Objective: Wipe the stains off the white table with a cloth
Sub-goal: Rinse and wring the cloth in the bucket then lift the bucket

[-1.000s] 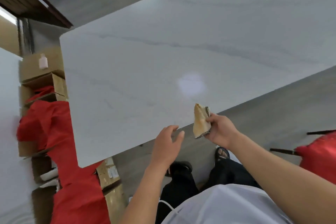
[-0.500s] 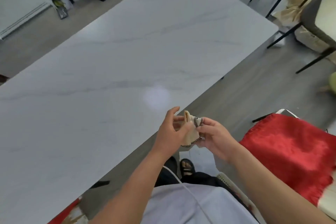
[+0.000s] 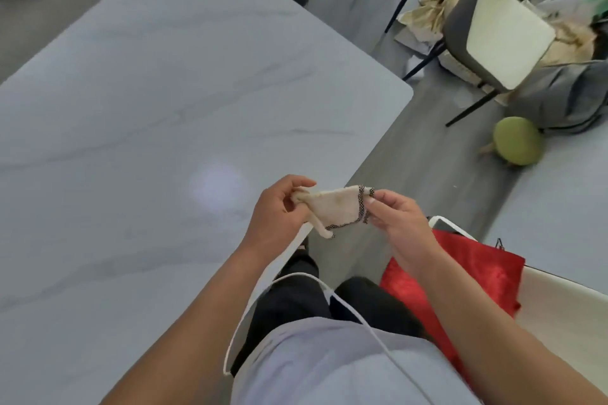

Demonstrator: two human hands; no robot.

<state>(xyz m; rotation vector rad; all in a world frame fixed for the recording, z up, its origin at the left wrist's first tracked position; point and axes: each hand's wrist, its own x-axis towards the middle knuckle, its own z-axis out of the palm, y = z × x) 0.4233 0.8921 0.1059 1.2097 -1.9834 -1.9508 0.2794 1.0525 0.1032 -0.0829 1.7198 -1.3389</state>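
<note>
Cloth: beige with a dark checked hem, stretched in the air over the table's near edge.
Left hand: pinching the bunched plain end.
Right hand: pinching the hemmed corner.
White table: grey-veined top.
Red fabric: beneath the right forearm.

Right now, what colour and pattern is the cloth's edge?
The cloth is beige with a black-and-white checkered trim along its edge, clearest in the head view.
</note>
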